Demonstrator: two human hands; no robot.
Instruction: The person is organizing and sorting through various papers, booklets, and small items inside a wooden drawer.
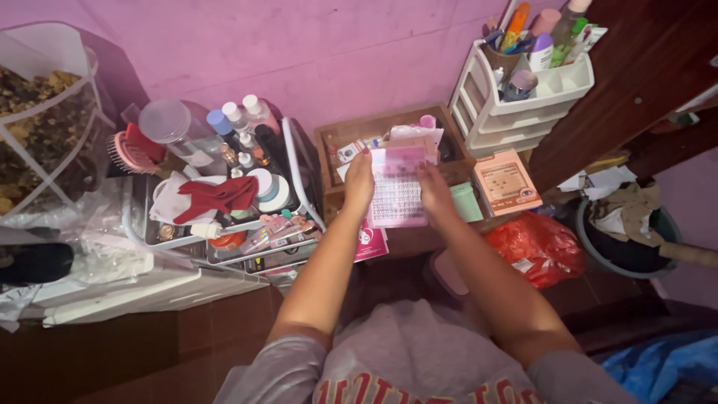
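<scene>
Both hands hold a flat pink card [397, 188] covered with rows of small items, upright over a brown wooden box. My left hand [359, 183] grips its left edge and my right hand [434, 187] grips its right edge. The brown wooden box [329, 142] behind it holds small packets and a pink cap. Another pink packet [372, 243] lies below my left wrist.
A white wire rack [299, 176] at the left holds bottles, jars, a pink brush and a red cloth. A white drawer organiser [523, 101] with tubes stands at the upper right. An orange-pink box [506, 182], a red plastic bag [537, 247] and a dark basin [632, 251] lie at the right.
</scene>
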